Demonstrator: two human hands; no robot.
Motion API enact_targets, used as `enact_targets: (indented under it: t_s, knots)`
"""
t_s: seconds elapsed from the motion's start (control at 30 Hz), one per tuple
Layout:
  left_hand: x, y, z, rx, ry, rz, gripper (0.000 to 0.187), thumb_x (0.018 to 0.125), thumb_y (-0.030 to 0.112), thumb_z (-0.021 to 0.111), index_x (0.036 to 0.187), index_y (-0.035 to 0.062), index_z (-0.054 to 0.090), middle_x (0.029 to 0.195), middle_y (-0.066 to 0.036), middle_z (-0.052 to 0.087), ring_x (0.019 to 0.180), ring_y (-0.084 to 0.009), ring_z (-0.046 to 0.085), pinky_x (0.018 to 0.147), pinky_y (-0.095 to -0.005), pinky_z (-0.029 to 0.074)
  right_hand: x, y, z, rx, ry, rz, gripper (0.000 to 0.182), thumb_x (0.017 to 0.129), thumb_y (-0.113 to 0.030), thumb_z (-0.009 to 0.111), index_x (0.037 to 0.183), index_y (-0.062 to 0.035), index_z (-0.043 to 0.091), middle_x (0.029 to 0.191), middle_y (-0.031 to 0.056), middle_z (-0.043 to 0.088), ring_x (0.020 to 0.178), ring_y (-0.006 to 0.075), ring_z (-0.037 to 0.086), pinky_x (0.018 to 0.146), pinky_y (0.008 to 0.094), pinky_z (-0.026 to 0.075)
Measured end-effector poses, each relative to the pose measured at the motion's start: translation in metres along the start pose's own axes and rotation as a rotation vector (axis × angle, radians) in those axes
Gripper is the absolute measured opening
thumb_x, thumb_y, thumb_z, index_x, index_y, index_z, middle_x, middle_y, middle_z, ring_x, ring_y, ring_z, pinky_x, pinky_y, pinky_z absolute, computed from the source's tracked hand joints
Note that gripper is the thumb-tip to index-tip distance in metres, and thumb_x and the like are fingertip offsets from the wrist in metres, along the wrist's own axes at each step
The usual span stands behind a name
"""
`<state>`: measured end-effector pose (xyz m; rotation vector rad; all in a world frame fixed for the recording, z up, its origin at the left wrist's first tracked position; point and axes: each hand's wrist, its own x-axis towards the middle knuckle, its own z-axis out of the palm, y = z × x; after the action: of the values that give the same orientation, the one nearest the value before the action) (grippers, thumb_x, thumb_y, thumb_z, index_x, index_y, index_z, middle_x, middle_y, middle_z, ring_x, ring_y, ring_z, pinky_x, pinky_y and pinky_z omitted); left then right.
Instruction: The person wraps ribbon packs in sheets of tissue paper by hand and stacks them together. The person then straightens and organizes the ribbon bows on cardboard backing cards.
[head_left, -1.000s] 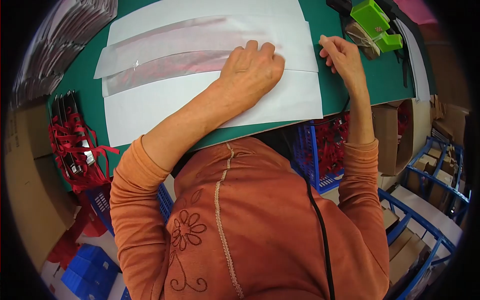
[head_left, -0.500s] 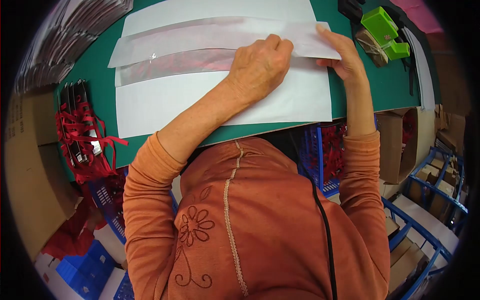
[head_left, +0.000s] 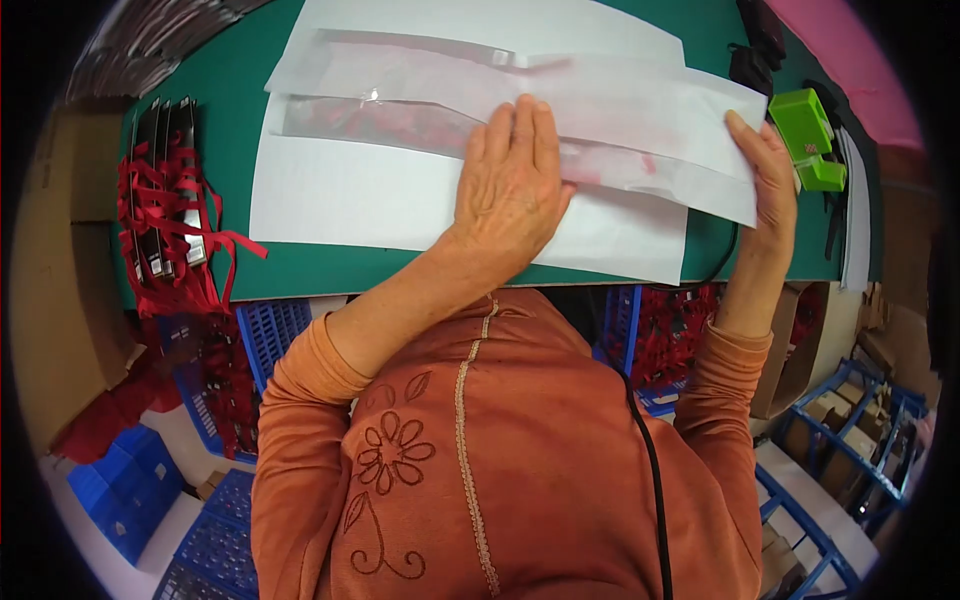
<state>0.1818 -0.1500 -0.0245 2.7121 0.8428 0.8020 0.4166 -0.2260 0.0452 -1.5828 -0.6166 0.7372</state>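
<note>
At the left of the green surface, flat black packs with red ribbons sit beside the white sheets. A translucent strip lies across the sheets. The left hand presses mid-strip, fingers extended, nearly together. The right hand pinches the strip's right end, near a green plastic holder.

Bright, even indoor light; small glare on clear plastic; curved, black-edged fisheye view.
</note>
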Motion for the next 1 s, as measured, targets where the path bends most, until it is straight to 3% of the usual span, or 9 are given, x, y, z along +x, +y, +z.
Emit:
enact_targets:
  t_s: [0.23, 0.3, 0.43, 0.53, 0.6, 0.7, 0.73, 0.87, 1.0]
  knots:
    - [-0.007, -0.006, 0.007, -0.102, 0.157, 0.015, 0.071, 0.075, 0.014, 0.066, 0.131, -0.0122, 0.030, 0.119, -0.026, 0.047, 0.100, -0.0343, 0.051, 0.084, -0.0374, 0.043, -0.028, -0.051, 0.090, 0.171, -0.004, -0.330, 0.025, 0.086, -0.018, 0.059, 0.096, 0.0045, 0.063, 0.083, 0.0116, 0.067, 0.061, 0.0131, 0.061, 0.053, 0.0190, 0.047]
    - [-0.007, -0.003, -0.001, -0.290, 0.185, -0.098, 0.058, 0.076, 0.011, 0.063, 0.122, -0.0135, 0.038, 0.107, -0.026, 0.052, 0.090, -0.0340, 0.054, 0.076, -0.0380, 0.045, -0.021, -0.057, 0.117, 0.116, -0.031, -0.441, 0.025, 0.088, -0.019, 0.056, 0.096, 0.0047, 0.062, 0.084, 0.0125, 0.067, 0.061, 0.0143, 0.062, 0.053, 0.0196, 0.049]
    - [-0.010, -0.006, -0.016, -0.524, 0.235, -0.286, 0.042, 0.077, 0.009, 0.060, 0.109, -0.0141, 0.047, 0.091, -0.026, 0.056, 0.077, -0.0332, 0.056, 0.067, -0.0385, 0.046, -0.001, -0.068, 0.175, 0.378, -0.382, 0.198, 0.023, 0.083, -0.011, 0.056, 0.092, 0.0094, 0.058, 0.064, 0.0121, 0.059, 0.053, 0.0172, 0.054, 0.048, 0.0265, 0.045]
    - [-0.012, -0.012, -0.024, -0.707, 0.227, -0.477, 0.031, 0.079, 0.010, 0.058, 0.098, -0.0119, 0.048, 0.079, -0.023, 0.055, 0.067, -0.0313, 0.054, 0.061, -0.0383, 0.046, 0.005, -0.067, 0.212, 0.160, -0.615, 0.116, 0.025, 0.088, -0.012, 0.053, 0.094, 0.0123, 0.053, 0.066, 0.0169, 0.059, 0.046, 0.0193, 0.056, 0.040, 0.0241, 0.045]
    - [-0.012, -0.017, -0.028, -0.834, 0.220, -0.596, 0.025, 0.080, 0.011, 0.057, 0.091, -0.0104, 0.049, 0.071, -0.021, 0.055, 0.060, -0.0300, 0.052, 0.057, -0.0381, 0.045, 0.005, -0.059, 0.237, 0.178, -0.594, 0.148, 0.026, 0.087, -0.011, 0.053, 0.090, 0.0146, 0.051, 0.070, 0.0226, 0.059, 0.040, 0.0218, 0.056, 0.033, 0.0218, 0.043]
    - [-0.012, -0.024, -0.032, -1.034, 0.198, -0.765, 0.021, 0.081, 0.012, 0.055, 0.079, -0.0082, 0.051, 0.058, -0.018, 0.054, 0.050, -0.0281, 0.050, 0.050, -0.0378, 0.045, 0.013, -0.044, 0.268, 0.000, -0.656, 0.174, 0.022, 0.087, -0.010, 0.052, 0.090, 0.0118, 0.055, 0.075, 0.0215, 0.061, 0.049, 0.0221, 0.060, 0.042, 0.0251, 0.048]
    - [-0.012, -0.027, -0.033, -1.037, 0.204, -0.765, 0.021, 0.081, 0.012, 0.055, 0.079, -0.0082, 0.051, 0.058, -0.018, 0.054, 0.050, -0.0281, 0.050, 0.050, -0.0378, 0.045, 0.016, -0.041, 0.273, -0.006, -0.659, 0.172, 0.022, 0.087, -0.010, 0.052, 0.090, 0.0118, 0.055, 0.075, 0.0215, 0.061, 0.049, 0.0221, 0.060, 0.042, 0.0251, 0.048]
    - [-0.014, -0.037, -0.036, -1.510, 0.295, -1.012, 0.020, 0.085, 0.011, 0.053, 0.086, -0.0078, 0.050, 0.071, -0.018, 0.055, 0.063, -0.0270, 0.054, 0.064, -0.0392, 0.047, 0.022, -0.029, 0.290, -0.227, -0.799, 0.207, 0.028, 0.090, -0.019, 0.052, 0.102, 0.0064, 0.059, 0.093, 0.0182, 0.067, 0.073, 0.0210, 0.067, 0.062, 0.0261, 0.055]
    - [-0.017, -0.048, -0.039, -1.983, 0.378, -1.238, 0.019, 0.089, 0.011, 0.051, 0.093, -0.0074, 0.049, 0.083, -0.017, 0.055, 0.075, -0.0259, 0.057, 0.077, -0.0407, 0.050, 0.025, -0.013, 0.303, -0.194, -0.736, 0.198, 0.029, 0.091, -0.021, 0.052, 0.097, 0.0066, 0.059, 0.085, 0.0173, 0.067, 0.063, 0.0198, 0.066, 0.051, 0.0236, 0.052]
